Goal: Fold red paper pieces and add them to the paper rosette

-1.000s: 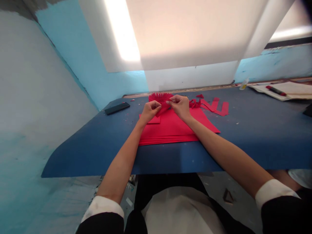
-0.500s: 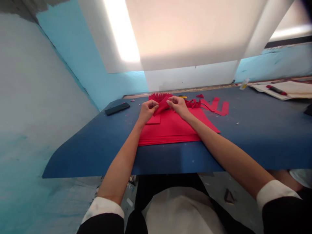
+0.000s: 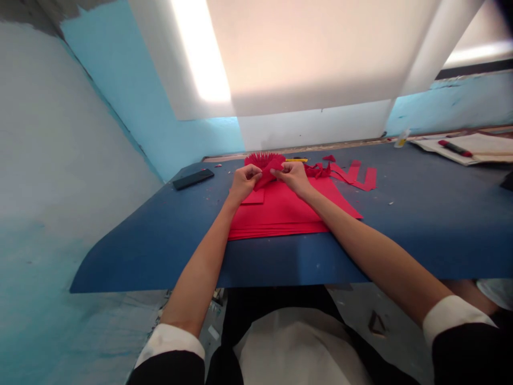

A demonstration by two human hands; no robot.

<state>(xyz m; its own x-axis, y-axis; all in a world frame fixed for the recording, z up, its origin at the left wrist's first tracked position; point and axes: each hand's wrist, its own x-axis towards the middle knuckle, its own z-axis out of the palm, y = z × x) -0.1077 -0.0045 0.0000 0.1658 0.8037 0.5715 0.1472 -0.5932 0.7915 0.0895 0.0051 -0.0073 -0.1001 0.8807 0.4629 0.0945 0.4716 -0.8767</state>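
Note:
Between my two hands is a folded piece of red paper [image 3: 266, 176], held just above a stack of red paper sheets [image 3: 288, 211]. My left hand [image 3: 243, 183] pinches its left side between thumb and fingers. On the right side, my right hand [image 3: 295, 176] grips it the same way, thumb in front. A smaller red paper square [image 3: 253, 198] lies on the stack under my left hand. Right behind the held paper stands a spiky row of folded red paper pieces [image 3: 262, 158]. Folded red paper pieces [image 3: 318, 170] lie past my right hand.
Red paper strips [image 3: 363, 179] lie right of the stack, on the blue tabletop [image 3: 417, 224]. A yellow cutter [image 3: 297, 160] rests at the back. Leftward lies a black phone [image 3: 193, 179]. A small bottle [image 3: 402, 138] and a marker [image 3: 455, 148] on papers sit far right.
My right hand has shifted its grip on the folded paper, its thumb now lower on the front. More of the yellow cutter shows behind it. My left hand has barely moved.

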